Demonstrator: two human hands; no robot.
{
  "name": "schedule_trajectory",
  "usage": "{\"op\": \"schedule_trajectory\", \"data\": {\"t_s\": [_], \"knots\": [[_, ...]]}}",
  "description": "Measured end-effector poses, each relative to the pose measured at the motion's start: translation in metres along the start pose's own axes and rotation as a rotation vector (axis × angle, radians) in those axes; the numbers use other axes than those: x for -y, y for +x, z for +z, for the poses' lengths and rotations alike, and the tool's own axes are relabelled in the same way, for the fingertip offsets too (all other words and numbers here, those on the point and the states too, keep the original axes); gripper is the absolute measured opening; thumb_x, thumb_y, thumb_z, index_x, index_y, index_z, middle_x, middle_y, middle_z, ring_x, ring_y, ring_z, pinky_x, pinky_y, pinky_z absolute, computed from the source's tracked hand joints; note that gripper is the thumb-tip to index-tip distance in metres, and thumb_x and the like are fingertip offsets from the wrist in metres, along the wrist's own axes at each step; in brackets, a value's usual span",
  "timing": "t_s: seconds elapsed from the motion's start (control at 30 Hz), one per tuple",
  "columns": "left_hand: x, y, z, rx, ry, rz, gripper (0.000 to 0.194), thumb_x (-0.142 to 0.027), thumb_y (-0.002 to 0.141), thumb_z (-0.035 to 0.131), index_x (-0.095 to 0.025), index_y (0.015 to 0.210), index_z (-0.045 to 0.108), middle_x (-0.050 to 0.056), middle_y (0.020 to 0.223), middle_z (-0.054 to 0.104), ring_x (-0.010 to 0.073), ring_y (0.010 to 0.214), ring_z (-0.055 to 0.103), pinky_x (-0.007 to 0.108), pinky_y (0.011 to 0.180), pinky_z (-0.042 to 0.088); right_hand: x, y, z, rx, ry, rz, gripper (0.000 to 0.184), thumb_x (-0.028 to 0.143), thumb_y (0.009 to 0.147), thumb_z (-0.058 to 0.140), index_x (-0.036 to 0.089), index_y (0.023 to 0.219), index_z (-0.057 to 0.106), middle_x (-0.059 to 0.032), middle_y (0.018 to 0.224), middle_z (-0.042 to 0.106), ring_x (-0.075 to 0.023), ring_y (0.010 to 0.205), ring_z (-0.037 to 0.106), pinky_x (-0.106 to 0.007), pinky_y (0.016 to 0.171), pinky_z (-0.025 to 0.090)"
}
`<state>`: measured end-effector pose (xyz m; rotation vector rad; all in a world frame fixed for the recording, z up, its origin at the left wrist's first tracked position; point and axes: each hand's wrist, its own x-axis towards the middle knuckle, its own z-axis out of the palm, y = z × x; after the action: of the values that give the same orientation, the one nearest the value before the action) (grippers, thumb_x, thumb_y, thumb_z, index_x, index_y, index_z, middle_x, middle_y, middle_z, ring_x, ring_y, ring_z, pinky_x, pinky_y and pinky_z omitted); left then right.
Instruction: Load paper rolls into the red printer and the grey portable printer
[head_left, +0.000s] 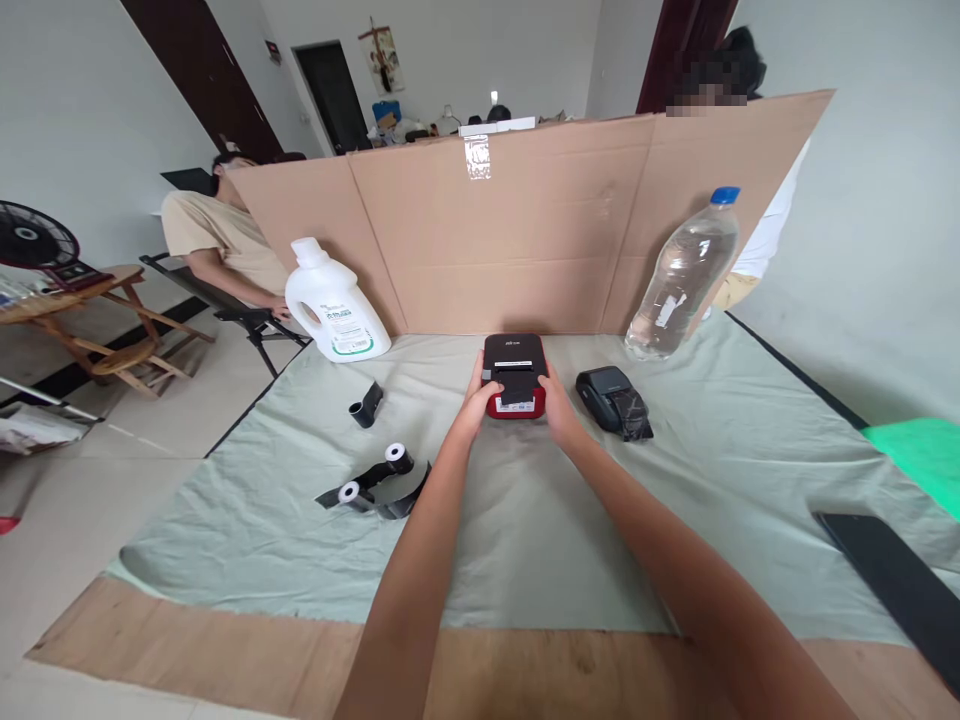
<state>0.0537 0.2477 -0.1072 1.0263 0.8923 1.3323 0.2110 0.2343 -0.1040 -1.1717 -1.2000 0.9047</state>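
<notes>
Both hands grip a small black and red label printer (513, 352) in front of the cardboard. My left hand (477, 394) is closed on its left side, thumb on the front edge. On the opposite side my right hand (556, 404) holds it the same way. A strip of black paper comes out of the printer's slot. Right of it lies a black portable printer (602, 392) with a dark strip hanging from its front. Black paper rolls with white ends (397, 458) lie to the left with strips unrolled, and a smaller dark roll (363, 413) sits behind them.
A folded cardboard screen (480, 240) stands along the far edge of the cloth (247, 540). A white jug (337, 310) and a water bottle (679, 285) lean against it. A dark flat slab (892, 570) lies at right. People sit behind the screen and at left.
</notes>
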Motion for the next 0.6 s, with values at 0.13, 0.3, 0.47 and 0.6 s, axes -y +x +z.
{"op": "schedule_trajectory", "data": {"t_s": [0.13,0.3,0.47,0.6], "knots": [[-0.017,-0.020,0.006,-0.049,0.205,0.278,0.070,-0.022,0.080,0.062,-0.027,0.148,0.048,0.003,0.150,0.054,0.0260,0.150,0.038,0.040,0.127,0.026,0.009,-0.003,-0.045,-0.165,-0.626,-0.171,0.067,0.039,0.088,0.045,0.014,0.151,0.042,-0.0193,0.156,0.044,-0.0359,0.147,0.033,-0.061,0.121,0.021],[-0.023,-0.085,0.025,-0.116,0.571,0.790,0.047,-0.028,0.091,0.055,-0.025,0.138,0.051,0.012,0.145,0.052,0.0285,0.142,0.044,0.049,0.121,0.033,0.014,-0.007,-0.108,-0.050,-1.297,0.104,0.092,0.044,0.078,0.067,0.014,0.157,0.032,-0.0268,0.145,0.046,-0.0458,0.129,0.048,-0.055,0.101,0.040],[0.002,-0.144,0.030,0.188,0.869,0.545,0.032,-0.018,0.088,0.054,-0.024,0.118,0.063,0.007,0.111,0.071,0.0245,0.109,0.065,0.046,0.107,0.042,0.020,-0.035,-0.119,-0.047,-1.353,0.080,0.093,0.052,0.079,0.069,0.016,0.157,0.033,-0.0215,0.119,0.056,-0.0382,0.106,0.058,-0.043,0.088,0.043],[0.009,-0.156,0.030,0.287,1.003,0.267,0.047,-0.024,0.091,0.054,-0.027,0.138,0.056,0.008,0.129,0.070,0.0248,0.121,0.063,0.046,0.114,0.036,0.026,-0.092,-0.104,-0.149,-1.360,-0.041,0.090,0.051,0.079,0.070,0.012,0.154,0.039,-0.0168,0.105,0.057,-0.0341,0.095,0.058,-0.042,0.084,0.044]]}}
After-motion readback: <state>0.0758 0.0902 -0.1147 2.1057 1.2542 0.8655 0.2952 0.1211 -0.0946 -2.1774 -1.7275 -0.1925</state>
